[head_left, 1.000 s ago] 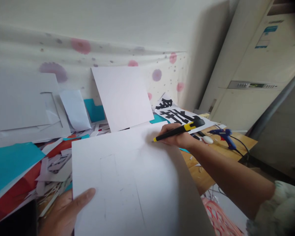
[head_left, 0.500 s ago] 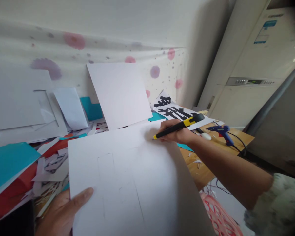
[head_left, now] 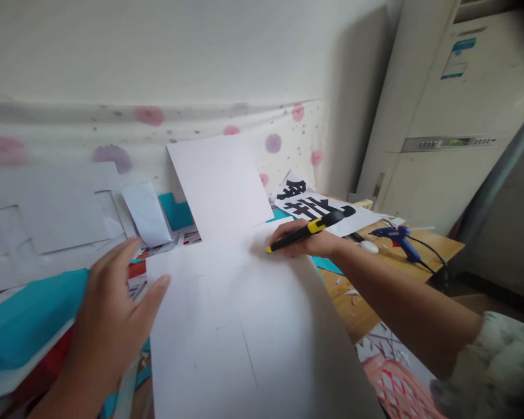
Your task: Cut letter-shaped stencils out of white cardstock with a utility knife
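Note:
A large white board (head_left: 209,361) lies in front of me, marked with faint pencil lines and one longer dark line. My right hand (head_left: 297,237) grips a black and yellow utility knife (head_left: 308,228) over the board's far right part; its yellow tip points down and left, near the surface. Whether the blade touches the board I cannot tell. Beside the board's left edge is my left hand (head_left: 117,302), empty, with thumb and fingers apart and the thumb over the edge.
Behind the board leans a white sheet (head_left: 222,180). Paper with bold black characters (head_left: 310,203) and a blue glue gun (head_left: 399,238) lie on the wooden table (head_left: 349,314). Turquoise sheets (head_left: 35,320) and scraps are at left, a pink basket (head_left: 397,384) at lower right.
My left hand has let go of the board's left edge and moved up, fingers spreading. The knife in my right hand has shifted slightly left. The view has tilted a little.

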The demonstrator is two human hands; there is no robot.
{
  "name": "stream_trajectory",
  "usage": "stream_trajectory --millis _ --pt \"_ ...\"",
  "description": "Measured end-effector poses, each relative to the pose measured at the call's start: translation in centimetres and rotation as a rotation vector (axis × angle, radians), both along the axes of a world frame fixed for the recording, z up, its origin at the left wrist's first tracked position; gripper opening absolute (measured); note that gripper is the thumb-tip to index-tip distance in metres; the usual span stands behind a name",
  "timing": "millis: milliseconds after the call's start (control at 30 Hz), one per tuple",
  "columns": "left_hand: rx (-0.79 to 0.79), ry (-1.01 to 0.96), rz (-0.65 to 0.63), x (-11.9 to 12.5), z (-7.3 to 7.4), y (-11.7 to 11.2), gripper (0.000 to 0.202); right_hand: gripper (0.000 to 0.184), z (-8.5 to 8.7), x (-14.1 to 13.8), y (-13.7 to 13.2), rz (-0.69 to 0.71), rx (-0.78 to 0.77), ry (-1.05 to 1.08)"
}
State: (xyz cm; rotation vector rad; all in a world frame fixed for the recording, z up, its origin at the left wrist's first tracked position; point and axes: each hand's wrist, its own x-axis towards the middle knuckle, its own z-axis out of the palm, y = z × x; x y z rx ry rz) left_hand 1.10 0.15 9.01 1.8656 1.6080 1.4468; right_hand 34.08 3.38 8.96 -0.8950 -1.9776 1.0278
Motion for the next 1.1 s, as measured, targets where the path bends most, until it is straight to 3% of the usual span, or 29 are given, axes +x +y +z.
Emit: stream_trajectory --millis 67,167,267,333,467,533,767,1100 --pt "0.161 0.564 -0.107 2.8 2.2 1.1 0.046 0.028 0.0 0.0 -0.1 0.018 -0.078 -0.005" --pt "0.068 0.962 -0.234 8.1 3.7 3.3 0.046 0.033 -0.5 -0.5 -0.5 -0.078 -0.158 0.099" --pt "-0.052 1.021 -0.256 12.1 3.6 5.6 0.042 0.034 -1.6 -1.4 -1.1 -0.18 -0.164 0.187" --pt "-0.086 1.039 -0.244 13.5 3.0 6.6 0.04 0.034 -2.2 -2.3 -1.5 -0.304 -0.115 0.241" --pt "-0.079 1.056 -0.165 14.4 2.1 7.0 0.046 0.031 -2.8 -3.7 -2.0 -0.722 0.082 0.288" --pt "-0.058 1.063 -0.14 14.4 1.8 6.6 0.05 0.028 -2.9 -4.0 -2.1 -0.839 0.119 0.283" --pt "-0.026 1.091 -0.101 14.3 1.0 6.2 0.05 0.023 -4.3 -4.1 -2.2 -0.914 0.152 0.44" --pt "-0.006 1.118 -0.081 14.2 0.2 6.5 0.05 0.025 -6.8 -3.8 -1.0 -0.881 0.193 0.646"
